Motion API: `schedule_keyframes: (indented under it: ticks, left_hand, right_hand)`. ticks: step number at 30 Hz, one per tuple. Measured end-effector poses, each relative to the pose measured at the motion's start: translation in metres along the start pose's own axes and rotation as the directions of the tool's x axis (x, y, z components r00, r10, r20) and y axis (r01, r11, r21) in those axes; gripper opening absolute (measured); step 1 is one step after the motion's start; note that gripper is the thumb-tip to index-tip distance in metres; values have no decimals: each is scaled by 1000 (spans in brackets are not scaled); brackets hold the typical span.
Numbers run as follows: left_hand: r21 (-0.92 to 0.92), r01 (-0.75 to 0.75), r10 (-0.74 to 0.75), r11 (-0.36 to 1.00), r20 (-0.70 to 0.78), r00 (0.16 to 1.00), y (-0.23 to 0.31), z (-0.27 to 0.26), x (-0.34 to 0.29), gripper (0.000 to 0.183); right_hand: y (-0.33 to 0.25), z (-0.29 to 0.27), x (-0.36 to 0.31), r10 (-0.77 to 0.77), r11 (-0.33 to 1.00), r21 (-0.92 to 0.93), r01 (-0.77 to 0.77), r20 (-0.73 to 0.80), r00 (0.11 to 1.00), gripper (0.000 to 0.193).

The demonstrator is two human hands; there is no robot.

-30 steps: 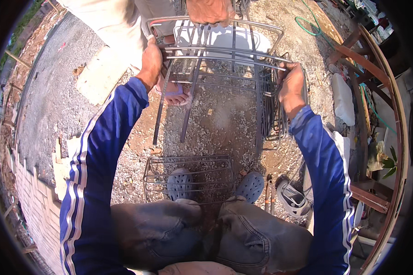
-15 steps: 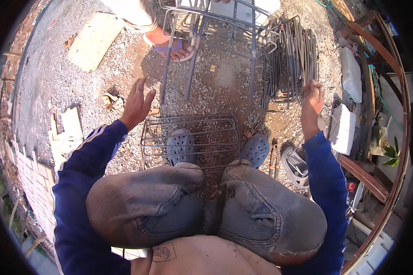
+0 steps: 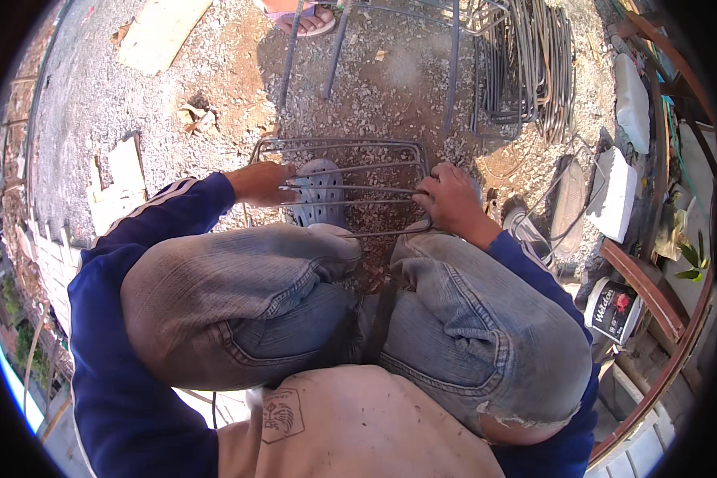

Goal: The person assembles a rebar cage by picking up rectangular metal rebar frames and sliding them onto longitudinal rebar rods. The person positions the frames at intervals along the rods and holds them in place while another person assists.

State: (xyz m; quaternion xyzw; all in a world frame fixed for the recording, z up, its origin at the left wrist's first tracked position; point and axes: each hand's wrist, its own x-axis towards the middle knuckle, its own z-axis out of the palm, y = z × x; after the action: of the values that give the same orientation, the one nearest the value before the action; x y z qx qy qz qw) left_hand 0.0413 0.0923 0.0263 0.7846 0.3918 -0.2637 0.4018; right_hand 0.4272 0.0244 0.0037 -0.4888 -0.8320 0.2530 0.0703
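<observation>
Several rectangular steel rebar stirrups stand spread between my feet, their long sides running left to right. My left hand grips the bars at their left end, its fingertips partly hidden behind the metal. At the right end, my right hand curls its fingers round the bent corners. Under the stirrups show my grey-blue clogs, the left one plainer to see than the right. My knees in worn jeans rise close on the near side of the bars.
Further off lies a pile of rebar stirrups at the right. Upright steel bars stand ahead, near another person's sandalled foot. White foam blocks, a bucket and a wooden board lie around on gravel.
Both hands have come inward and down from spread positions and taken hold of the stirrups' ends between my feet. My view has tipped closer, so the far pile and foot sit higher.
</observation>
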Motion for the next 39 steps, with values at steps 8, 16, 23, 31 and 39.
schedule_keyframes:
  ticks: [8,16,23,31,39]
  left_hand:
    - [36,-171,169,985,-449,877,-17,-14,-7,35]
    - [-69,-245,158,967,-591,791,11,-64,-46,31]
    - [-202,-427,115,881,-784,610,14,-71,-88,29]
    - [-632,-768,-72,102,-775,628,11,-104,-137,29]
    - [-949,-313,-400,33,-299,866,6,-77,-118,36]
  right_hand:
    - [-11,-29,3,-7,952,289,103,-314,949,17]
    - [-26,-75,4,80,932,333,143,-574,815,25]
    - [-30,-120,-1,-122,923,206,324,-641,758,27]
    - [-58,-146,21,241,761,546,350,-739,629,34]
    - [-51,-141,27,638,-94,956,-278,272,720,30]
